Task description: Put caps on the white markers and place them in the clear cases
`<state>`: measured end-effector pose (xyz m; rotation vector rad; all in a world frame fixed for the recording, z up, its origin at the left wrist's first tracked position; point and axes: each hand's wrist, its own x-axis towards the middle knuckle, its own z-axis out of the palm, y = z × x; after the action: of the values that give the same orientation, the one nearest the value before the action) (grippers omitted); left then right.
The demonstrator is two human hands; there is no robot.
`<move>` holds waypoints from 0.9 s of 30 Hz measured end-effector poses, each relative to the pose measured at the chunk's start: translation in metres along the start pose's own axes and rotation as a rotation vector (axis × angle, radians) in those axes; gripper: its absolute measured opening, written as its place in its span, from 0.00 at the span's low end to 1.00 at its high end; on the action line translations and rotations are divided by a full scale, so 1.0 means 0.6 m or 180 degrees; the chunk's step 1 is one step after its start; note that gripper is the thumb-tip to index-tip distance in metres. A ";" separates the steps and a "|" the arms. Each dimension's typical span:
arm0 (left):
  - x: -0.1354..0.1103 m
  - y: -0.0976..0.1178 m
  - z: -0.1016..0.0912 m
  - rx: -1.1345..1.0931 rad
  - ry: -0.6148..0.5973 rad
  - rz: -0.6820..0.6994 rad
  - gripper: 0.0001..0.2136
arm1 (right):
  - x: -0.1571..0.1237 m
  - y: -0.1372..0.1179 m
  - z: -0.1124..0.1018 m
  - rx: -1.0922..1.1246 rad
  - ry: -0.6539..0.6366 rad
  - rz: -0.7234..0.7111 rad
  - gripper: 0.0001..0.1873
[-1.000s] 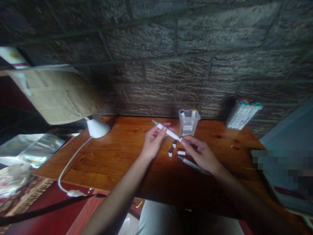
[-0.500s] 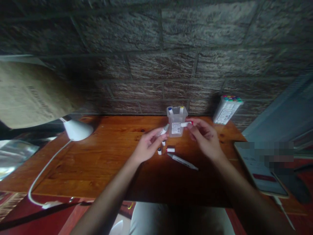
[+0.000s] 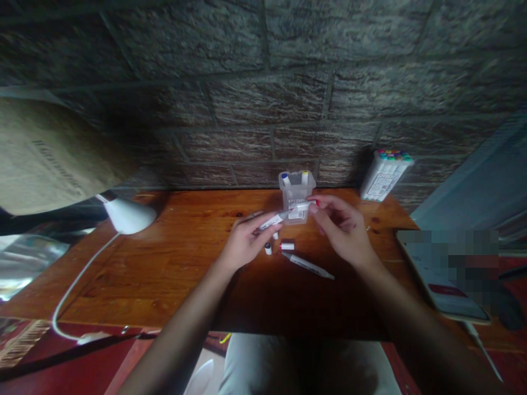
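Note:
My left hand (image 3: 242, 241) grips a white marker (image 3: 272, 221) whose grey tip end points right and slightly up. Between the thumb and fingers of my right hand (image 3: 343, 225) is a white cap with a red end (image 3: 303, 206). Cap and marker tip meet or nearly meet in front of a clear plastic case (image 3: 291, 192), which holds a blue-ended and a yellow-ended marker. Below lie an uncapped marker (image 3: 308, 266), a white cap with a red rim (image 3: 287, 246) and a dark-topped cap (image 3: 268, 248). Another cap (image 3: 275, 236) is partly hidden by my left fingers.
A full case of coloured markers (image 3: 385, 175) stands at the back right by the brick wall. On the right lies a tablet (image 3: 457, 299) with a cable. The wooden table (image 3: 164, 274) carries a lamp (image 3: 129, 215) at left, its white cord hanging over the edge.
My hands have come together. The marker in my left hand has tipped flatter and moved right, its tip now at the red-ended cap in my right hand. The view has shifted slightly.

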<state>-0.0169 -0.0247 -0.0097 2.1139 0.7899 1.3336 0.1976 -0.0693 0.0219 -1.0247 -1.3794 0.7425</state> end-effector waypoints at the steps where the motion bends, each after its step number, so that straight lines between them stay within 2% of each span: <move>1: 0.000 0.001 0.000 0.0028 0.0002 0.0029 0.13 | -0.001 0.002 0.000 -0.0012 -0.0020 -0.0003 0.16; 8: 0.000 0.000 -0.005 0.0360 -0.0203 0.0163 0.16 | -0.008 0.024 0.001 -0.0535 -0.0554 -0.0271 0.17; 16: -0.009 -0.011 -0.013 0.0451 -0.0315 0.0176 0.17 | -0.009 0.029 -0.005 -0.0982 -0.0639 -0.0462 0.14; 21: -0.009 -0.017 -0.022 0.0333 -0.0483 0.0024 0.16 | -0.016 0.029 -0.002 -0.1095 -0.0998 -0.0430 0.15; 24: -0.005 -0.010 -0.016 0.0390 -0.0406 0.0071 0.15 | -0.015 0.035 0.008 -0.0964 -0.0782 -0.0323 0.16; 27: -0.001 0.002 -0.002 0.0327 -0.0025 -0.0052 0.14 | -0.006 0.039 0.016 -0.0671 -0.0489 -0.0185 0.20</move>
<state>-0.0182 -0.0262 -0.0086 2.1854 0.8881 1.3006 0.1910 -0.0619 -0.0016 -1.1039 -1.6402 0.6535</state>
